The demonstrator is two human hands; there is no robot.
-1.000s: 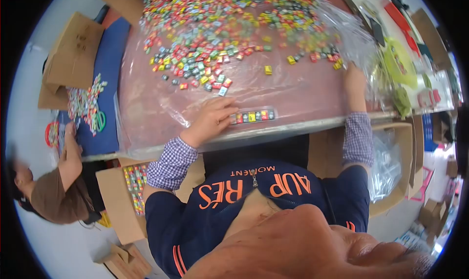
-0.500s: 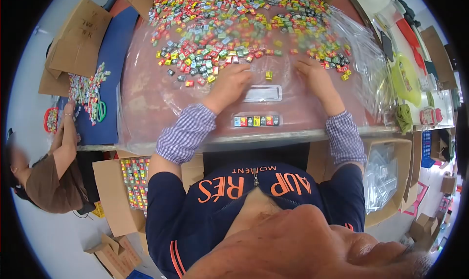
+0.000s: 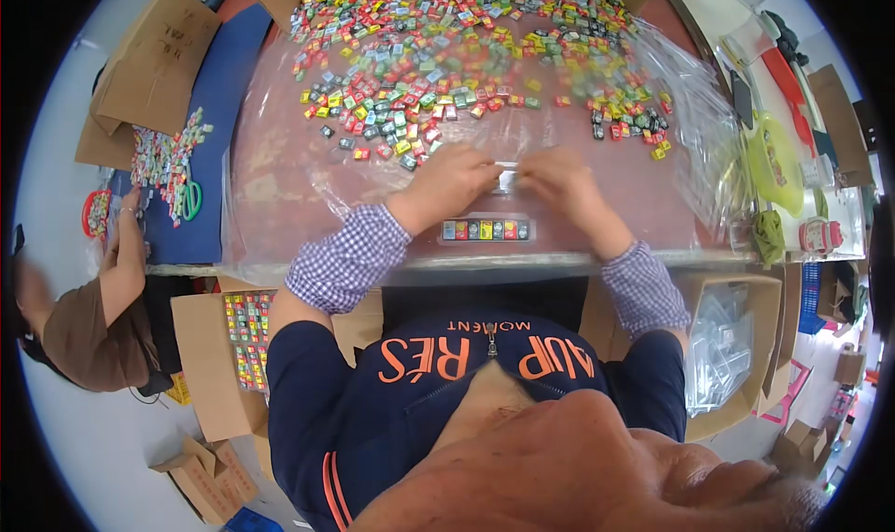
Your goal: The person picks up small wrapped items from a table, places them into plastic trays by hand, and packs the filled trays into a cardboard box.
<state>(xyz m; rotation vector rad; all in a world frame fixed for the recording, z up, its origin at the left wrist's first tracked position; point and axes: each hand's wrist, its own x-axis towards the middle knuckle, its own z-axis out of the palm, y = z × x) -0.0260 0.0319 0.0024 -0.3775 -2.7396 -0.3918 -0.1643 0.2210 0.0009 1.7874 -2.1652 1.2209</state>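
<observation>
A clear plastic tray (image 3: 506, 180) lies on the table, mostly covered by my hands. At its left end is my left hand (image 3: 452, 179), its fingers pinched together; what they hold is hidden. My right hand (image 3: 559, 179) comes in from the right, slightly blurred, its fingertips closed together over the tray's right end. Whatever is in them does not show. Nearer my body lies a second clear tray (image 3: 486, 231), filled with a row of small coloured blocks. Beyond my hands spreads a large pile of small coloured blocks (image 3: 410, 98), red, yellow, green, black and white.
Clear plastic sheeting (image 3: 685, 150) covers the table, crumpled at the right. Boxes below hold filled trays (image 3: 248, 341) and clear packaging (image 3: 722, 350). At the left, another person (image 3: 89, 331) reaches toward blocks on a blue table (image 3: 228, 94) near green-handled scissors (image 3: 191, 201).
Both hands have come together over the clear tray, my right hand moving left and toward my body. The single yellow block beyond the tray no longer shows.
</observation>
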